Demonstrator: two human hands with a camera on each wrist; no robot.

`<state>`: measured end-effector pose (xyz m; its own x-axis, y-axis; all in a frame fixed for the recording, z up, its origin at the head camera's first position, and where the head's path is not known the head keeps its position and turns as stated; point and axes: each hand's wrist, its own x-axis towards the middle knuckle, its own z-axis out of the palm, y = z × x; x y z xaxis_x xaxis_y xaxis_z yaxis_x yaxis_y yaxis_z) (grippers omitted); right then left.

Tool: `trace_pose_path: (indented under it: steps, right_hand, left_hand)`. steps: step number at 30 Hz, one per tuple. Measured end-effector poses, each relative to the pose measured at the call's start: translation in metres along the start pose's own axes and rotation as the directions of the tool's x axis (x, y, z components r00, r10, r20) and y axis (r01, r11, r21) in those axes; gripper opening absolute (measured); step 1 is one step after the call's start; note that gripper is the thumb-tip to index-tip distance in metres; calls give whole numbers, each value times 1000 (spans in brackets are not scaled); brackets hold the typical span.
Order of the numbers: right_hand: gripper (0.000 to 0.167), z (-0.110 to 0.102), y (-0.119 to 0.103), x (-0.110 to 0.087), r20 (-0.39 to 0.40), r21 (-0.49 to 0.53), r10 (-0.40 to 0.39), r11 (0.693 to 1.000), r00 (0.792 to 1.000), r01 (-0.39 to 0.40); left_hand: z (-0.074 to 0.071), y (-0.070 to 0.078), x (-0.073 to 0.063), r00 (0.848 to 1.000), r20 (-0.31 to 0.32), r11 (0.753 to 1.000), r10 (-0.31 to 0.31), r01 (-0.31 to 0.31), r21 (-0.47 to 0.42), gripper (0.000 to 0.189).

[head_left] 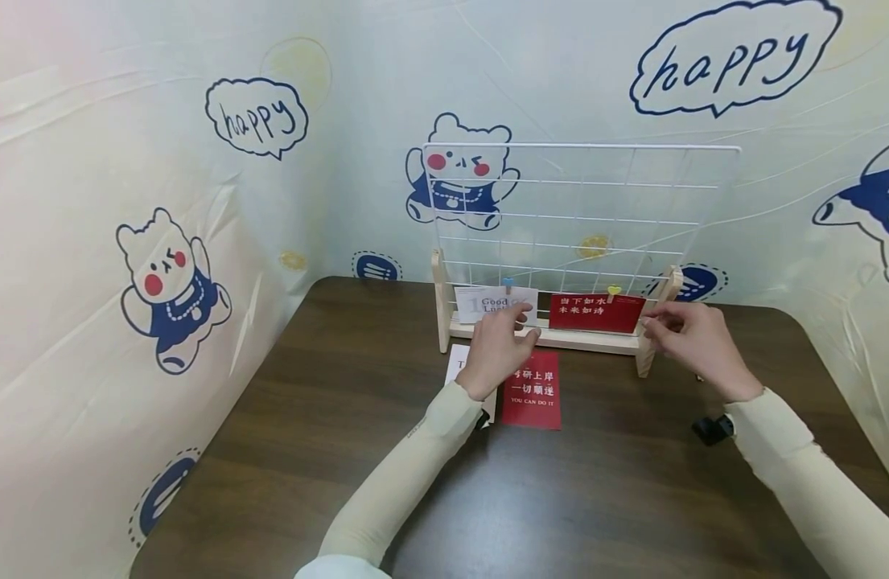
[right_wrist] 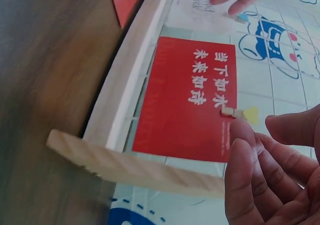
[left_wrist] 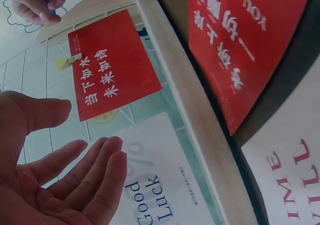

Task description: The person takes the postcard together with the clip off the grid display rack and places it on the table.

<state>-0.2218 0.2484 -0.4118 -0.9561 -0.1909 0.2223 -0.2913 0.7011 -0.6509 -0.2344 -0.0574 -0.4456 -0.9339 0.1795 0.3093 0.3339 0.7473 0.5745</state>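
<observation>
My left hand (head_left: 498, 347) hovers in front of the white "Good Luck" card (left_wrist: 165, 170), its fingers loosely bent and thumb apart, holding nothing. A blue clip (head_left: 508, 282) fastens that card to the white wire grid (head_left: 574, 217). Beside it hangs a red card (right_wrist: 187, 100) with white characters, held by a small wooden clip with a yellow heart (right_wrist: 245, 114). My right hand (head_left: 693, 342) is at the right end of the stand, near this red card's edge, with thumb and fingers apart and nothing between them in the right wrist view.
The grid stands in a wooden base (head_left: 596, 341) at the back of the dark brown table (head_left: 560, 498). Before it lie another red card (head_left: 532, 394) and a white card (left_wrist: 295, 170), partly under my left arm. A patterned sheet (head_left: 372, 96) hangs behind.
</observation>
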Motion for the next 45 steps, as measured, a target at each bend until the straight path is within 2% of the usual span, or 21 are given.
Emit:
trace_pose_path:
  steps: [12,17,24,29,34,45]
  right_hand:
    - [27,5,-20,19,-43,55,-54,997,998,57]
    - [29,9,-24,23,-53,38,-47,998,997,49]
    - [36,13,-25,28,-36,22,-45,999,998,46]
    - [38,16,-23,33,-30,15,-33,999,999,33]
    - [38,19,-22,38,-40,-13,-37,999,999,37]
    - [39,29,-20,47,-57,-51,-31,998,998,28]
  left_hand:
    - [5,8,12,1000,-15,999,10,-11,-51,46]
    - [8,11,13,1000,5,995,-19,19,-94,48]
    - [12,13,16,1000,6,991,-19,20,-134,50]
    - [15,15,19,1000,-5,992,-9,9,-125,48]
    - [18,17,24,1000,-4,993,0,0,-116,46]
    - [25,14,31,1000,-5,986,14,-15,-164,45]
